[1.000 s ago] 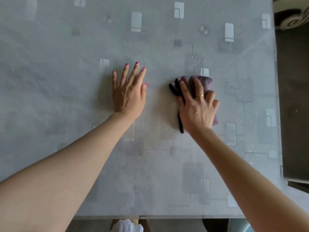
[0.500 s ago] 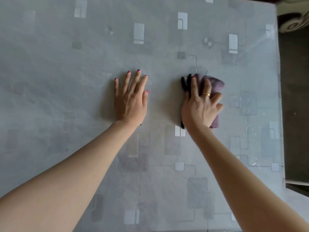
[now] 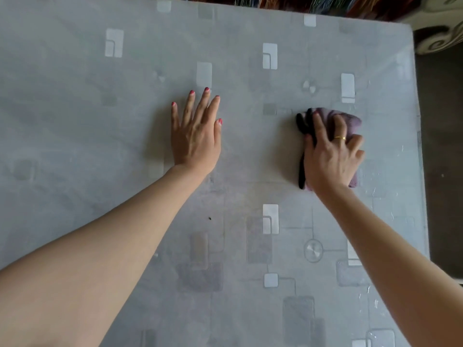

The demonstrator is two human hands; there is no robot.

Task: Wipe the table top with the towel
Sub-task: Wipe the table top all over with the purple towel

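A grey table top (image 3: 100,136) with a pattern of pale squares fills the view. A bunched purple towel with a black edge (image 3: 350,120) lies on it at the right. My right hand (image 3: 330,156) presses down on the towel, fingers curled over it, so most of the cloth is hidden. My left hand (image 3: 196,135) rests flat on the table near the middle, fingers spread, holding nothing, well apart from the towel.
The table's right edge (image 3: 422,171) runs close to the towel, with dark floor (image 3: 443,146) beyond it. A colourful fabric (image 3: 313,3) lies past the far edge, and patterned furniture (image 3: 441,33) sits at the top right corner. A small dark speck (image 3: 210,218) lies mid-table.
My right hand has slid the towel to the right, toward the table's right edge. The left hand has stayed flat in place. The view has shifted forward over the table.
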